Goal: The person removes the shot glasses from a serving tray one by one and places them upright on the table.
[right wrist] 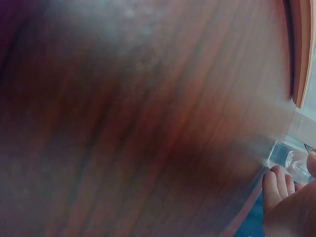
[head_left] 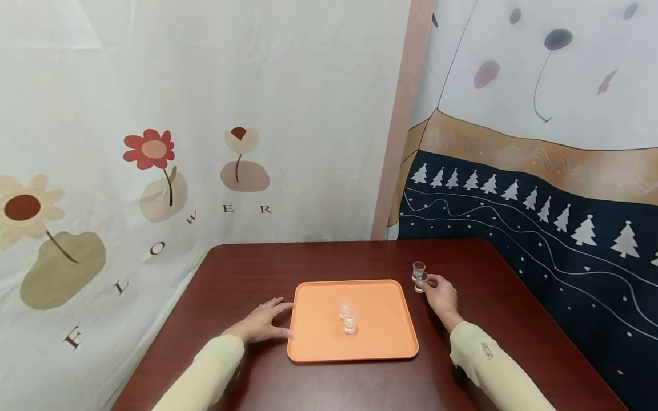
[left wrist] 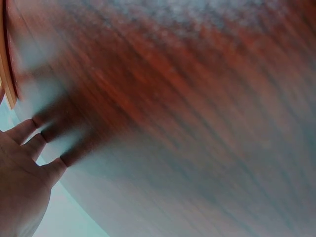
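An orange tray (head_left: 380, 319) lies on the table with two small clear shot glasses standing near its middle, the nearer glass (head_left: 349, 325) in front of the other glass (head_left: 344, 308). My left hand (head_left: 264, 322) rests at the tray's left edge, thumb and forefinger spread against the rim. In the left wrist view that hand (left wrist: 24, 182) has its other fingers extended over the tabletop. To the right of the tray, my right hand (head_left: 442, 297) pinches a clear shot glass (head_left: 421, 283). Just behind it stands another shot glass (head_left: 418, 268). The right wrist view shows a glass (right wrist: 294, 163) by the fingers.
The dark red-brown wooden table (head_left: 308, 260) has rounded far corners. Behind it hangs a pale cloth (head_left: 319, 142) with printed flowers and letters. On the right side is a dark blue cloth (head_left: 462, 217) printed with white trees.
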Available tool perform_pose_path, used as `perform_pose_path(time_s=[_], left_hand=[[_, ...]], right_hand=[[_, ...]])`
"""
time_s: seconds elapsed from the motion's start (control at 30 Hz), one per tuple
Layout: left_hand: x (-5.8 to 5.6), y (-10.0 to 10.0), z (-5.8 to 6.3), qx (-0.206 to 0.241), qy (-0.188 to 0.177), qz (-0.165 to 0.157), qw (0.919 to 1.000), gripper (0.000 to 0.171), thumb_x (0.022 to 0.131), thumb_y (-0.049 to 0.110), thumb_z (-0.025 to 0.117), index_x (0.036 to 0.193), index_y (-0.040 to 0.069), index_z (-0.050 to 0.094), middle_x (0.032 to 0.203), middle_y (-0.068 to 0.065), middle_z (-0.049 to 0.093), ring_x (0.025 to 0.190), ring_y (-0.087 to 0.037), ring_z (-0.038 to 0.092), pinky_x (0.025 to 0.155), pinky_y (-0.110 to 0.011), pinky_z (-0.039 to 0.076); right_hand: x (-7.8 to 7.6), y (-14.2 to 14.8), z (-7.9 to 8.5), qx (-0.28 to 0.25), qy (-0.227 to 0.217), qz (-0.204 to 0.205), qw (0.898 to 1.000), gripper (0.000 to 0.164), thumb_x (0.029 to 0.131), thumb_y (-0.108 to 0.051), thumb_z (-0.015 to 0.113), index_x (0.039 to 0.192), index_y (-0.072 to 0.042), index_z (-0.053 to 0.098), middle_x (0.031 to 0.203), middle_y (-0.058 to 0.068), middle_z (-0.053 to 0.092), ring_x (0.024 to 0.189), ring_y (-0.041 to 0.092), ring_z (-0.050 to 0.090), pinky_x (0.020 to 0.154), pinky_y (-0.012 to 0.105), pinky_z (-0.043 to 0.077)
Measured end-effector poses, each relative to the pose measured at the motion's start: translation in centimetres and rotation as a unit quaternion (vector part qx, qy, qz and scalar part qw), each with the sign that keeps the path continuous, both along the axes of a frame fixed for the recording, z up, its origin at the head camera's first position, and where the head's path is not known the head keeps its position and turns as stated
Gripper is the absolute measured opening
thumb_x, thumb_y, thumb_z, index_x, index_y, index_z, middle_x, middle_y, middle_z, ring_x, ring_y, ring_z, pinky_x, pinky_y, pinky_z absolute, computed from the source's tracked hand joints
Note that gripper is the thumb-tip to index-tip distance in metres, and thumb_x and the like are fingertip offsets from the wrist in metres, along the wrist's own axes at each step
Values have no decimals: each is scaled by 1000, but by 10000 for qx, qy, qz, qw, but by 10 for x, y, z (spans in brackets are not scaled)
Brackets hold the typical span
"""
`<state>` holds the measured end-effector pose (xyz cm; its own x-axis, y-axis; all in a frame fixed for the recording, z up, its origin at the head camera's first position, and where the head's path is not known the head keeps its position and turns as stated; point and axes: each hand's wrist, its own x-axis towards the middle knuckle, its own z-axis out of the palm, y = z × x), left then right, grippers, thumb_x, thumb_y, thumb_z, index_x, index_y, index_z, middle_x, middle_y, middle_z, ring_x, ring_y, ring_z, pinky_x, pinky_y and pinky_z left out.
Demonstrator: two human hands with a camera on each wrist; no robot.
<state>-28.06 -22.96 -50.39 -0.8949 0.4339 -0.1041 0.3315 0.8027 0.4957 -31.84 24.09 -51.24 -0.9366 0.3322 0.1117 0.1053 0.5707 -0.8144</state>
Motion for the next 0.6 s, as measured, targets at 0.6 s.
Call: perform_pose_path(time_s=[0.6], left_hand=[[-3, -2, -2, 29, -97, -6, 9999, 81, 81, 52, 78, 148, 16, 49, 154, -26, 32, 143, -48, 24, 112, -66, 17]], right_hand=[[16, -12, 33, -566, 640, 178, 9962, 52, 95, -24, 70, 138, 1, 56, 126, 21, 64, 113, 32, 63, 94, 43, 51]])
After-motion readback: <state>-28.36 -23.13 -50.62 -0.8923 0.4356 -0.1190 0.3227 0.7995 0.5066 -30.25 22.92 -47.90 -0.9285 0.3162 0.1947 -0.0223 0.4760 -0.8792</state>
